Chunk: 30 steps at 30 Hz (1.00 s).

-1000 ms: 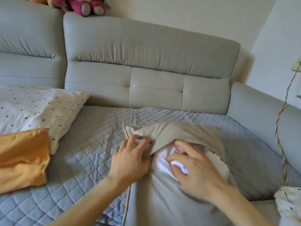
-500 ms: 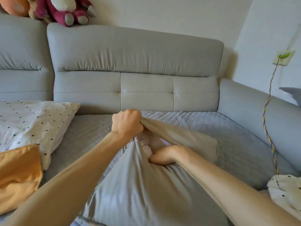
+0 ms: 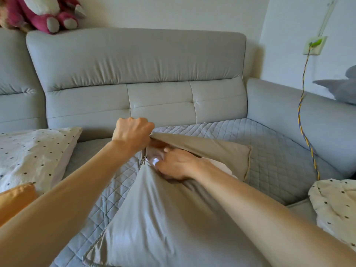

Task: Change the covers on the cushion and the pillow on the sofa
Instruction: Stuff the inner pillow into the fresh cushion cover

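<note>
Head view: my left hand (image 3: 133, 133) fists the open edge of the cushion cover (image 3: 163, 218), which lies on the sofa (image 3: 134, 60) seat, and my right hand (image 3: 174, 164) has its fingers curled round the white insert (image 3: 219, 166) inside. Yanking hard could snag fabric on the zipper (image 3: 143, 159) and tear it.

Soft, even daylight is recorded. A faint shadow is cast on the wall (image 3: 254, 54) beside the sofa (image 3: 134, 60). Edges are bent; the right hand (image 3: 177, 164) is slightly blurred.
</note>
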Each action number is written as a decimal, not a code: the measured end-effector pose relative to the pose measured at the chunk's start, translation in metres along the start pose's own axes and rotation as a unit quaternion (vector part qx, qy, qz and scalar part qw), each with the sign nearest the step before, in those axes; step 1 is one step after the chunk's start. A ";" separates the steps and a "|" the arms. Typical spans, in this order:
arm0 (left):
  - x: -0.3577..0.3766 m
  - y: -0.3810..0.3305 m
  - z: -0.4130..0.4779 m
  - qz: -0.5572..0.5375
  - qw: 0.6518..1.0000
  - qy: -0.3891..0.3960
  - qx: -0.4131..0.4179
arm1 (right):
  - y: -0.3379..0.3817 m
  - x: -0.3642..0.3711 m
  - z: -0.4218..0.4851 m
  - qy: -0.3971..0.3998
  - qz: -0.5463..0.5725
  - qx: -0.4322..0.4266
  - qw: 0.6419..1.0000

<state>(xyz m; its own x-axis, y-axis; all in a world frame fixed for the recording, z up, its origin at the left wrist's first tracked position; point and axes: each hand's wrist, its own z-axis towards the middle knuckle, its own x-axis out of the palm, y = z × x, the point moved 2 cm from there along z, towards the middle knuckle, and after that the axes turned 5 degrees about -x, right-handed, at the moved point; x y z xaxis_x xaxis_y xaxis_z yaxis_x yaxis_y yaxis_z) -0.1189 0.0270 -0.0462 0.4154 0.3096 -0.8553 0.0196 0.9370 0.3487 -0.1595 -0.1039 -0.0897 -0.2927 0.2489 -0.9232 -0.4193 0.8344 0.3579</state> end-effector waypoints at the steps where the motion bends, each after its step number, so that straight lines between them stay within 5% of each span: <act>1: 0.002 0.000 0.001 0.007 1.000 -0.002 0.004 | -0.004 -0.004 0.007 0.014 0.087 0.031 0.996; 3: 0.005 -0.002 0.004 0.007 1.000 -0.001 0.013 | -0.015 -0.006 0.022 0.001 0.162 0.074 0.984; 7: 0.007 -0.003 0.012 0.021 0.999 -0.016 0.031 | -0.026 0.001 0.037 0.097 -0.005 0.114 0.989; 9: 0.013 0.001 0.012 0.021 0.999 -0.015 0.032 | -0.022 0.001 0.045 0.121 0.004 0.085 0.989; 15: 0.031 0.014 0.006 -0.005 1.000 -0.018 0.022 | -0.021 0.029 0.070 0.033 -0.046 0.101 0.993; 19: 0.017 0.009 0.002 -0.076 0.990 -0.114 0.029 | -0.040 0.044 0.087 -0.160 0.017 0.138 0.977; 23: -0.003 -0.026 0.006 -0.083 0.970 -0.184 0.137 | -0.043 0.037 0.107 -0.112 0.150 0.128 0.974; 25: 0.002 -0.021 0.015 -0.077 0.986 -0.116 0.091 | -0.042 0.038 0.114 -0.119 0.207 0.111 0.965; 27: 0.011 -0.002 0.027 -0.064 0.998 -0.018 -0.007 | -0.043 0.036 0.116 -0.136 0.142 0.127 0.972; 30: 0.023 0.004 0.038 -0.068 0.996 0.036 -0.042 | -0.031 0.038 0.088 -0.181 0.057 0.097 0.977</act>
<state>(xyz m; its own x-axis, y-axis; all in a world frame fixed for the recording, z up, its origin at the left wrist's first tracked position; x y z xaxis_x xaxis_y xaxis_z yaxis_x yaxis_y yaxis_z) -0.0745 0.0313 -0.0500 0.3472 0.1864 -0.9191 -0.0067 0.9805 0.1963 -0.0818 -0.0768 -0.1482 0.0098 0.4743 -0.8803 -0.2213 0.8595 0.4607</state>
